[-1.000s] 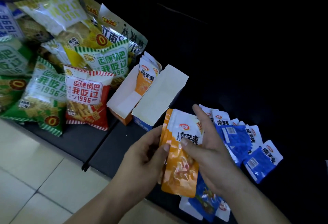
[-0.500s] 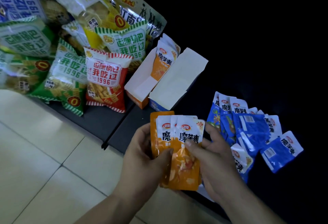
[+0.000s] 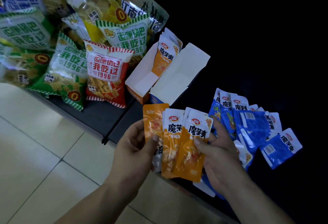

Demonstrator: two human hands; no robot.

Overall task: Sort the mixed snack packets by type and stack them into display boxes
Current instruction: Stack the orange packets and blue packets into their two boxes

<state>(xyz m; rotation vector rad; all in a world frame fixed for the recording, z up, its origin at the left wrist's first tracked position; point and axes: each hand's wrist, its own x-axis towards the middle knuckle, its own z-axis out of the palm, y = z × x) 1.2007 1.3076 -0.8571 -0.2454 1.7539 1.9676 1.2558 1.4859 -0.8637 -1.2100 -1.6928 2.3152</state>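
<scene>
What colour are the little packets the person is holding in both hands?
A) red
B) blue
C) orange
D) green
C: the orange packets are fanned out between the left hand and the right hand, each pinching them with thumb and fingers, while the blue packets lie loose on the dark surface to the right.

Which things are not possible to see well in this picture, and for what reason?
Head view:
- Number of orange packets held: they overlap; the left hand and right hand cover parts.
- Inside of the blue box: its white flap hides it.
- The big bags at top left: blurred, cut by the edge.
</scene>
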